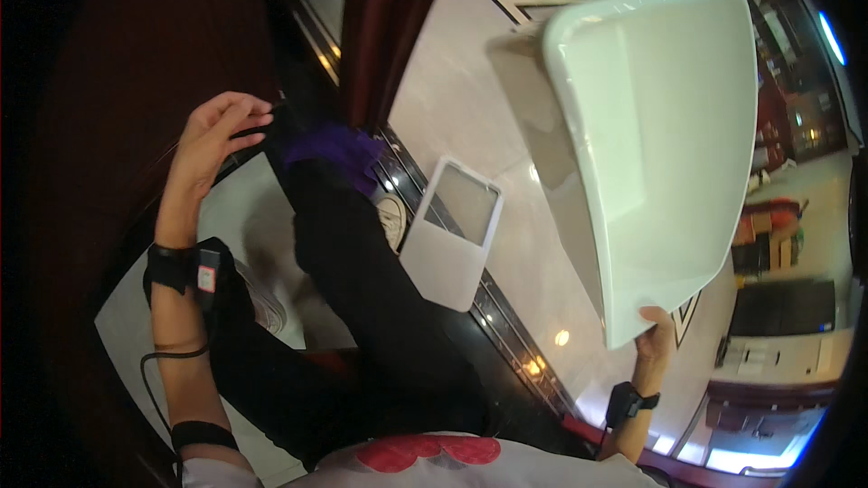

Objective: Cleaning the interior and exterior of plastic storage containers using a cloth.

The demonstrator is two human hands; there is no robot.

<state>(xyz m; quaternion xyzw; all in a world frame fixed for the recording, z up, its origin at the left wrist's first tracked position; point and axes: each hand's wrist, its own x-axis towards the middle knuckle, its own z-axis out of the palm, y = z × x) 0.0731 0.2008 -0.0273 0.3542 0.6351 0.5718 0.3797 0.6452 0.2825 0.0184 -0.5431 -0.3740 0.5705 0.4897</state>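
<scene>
A large, glossy, pale basin (pixel 624 208) hangs tilted on its side at the right, its hollow facing right. My right hand (pixel 658 332) grips its lower corner, thumb over the rim and the other fingers mostly hidden behind it. My left hand (pixel 226 131) is raised at the left, close to dark red wood. Its fingers are loosely bent with a gap between them, and nothing shows in them. Between my hands, a flat white panel (pixel 450 271) with a rectangular window leans or lies by my shoe, over a dark floor strip.
A purple cloth-like thing (pixel 336 155) lies beyond my knee. A dark red wooden post or door edge (pixel 384 36) rises at the back. Shiny light tiles (pixel 533 307) spread under the basin. Furniture and a dark screen (pixel 782 309) stand far right.
</scene>
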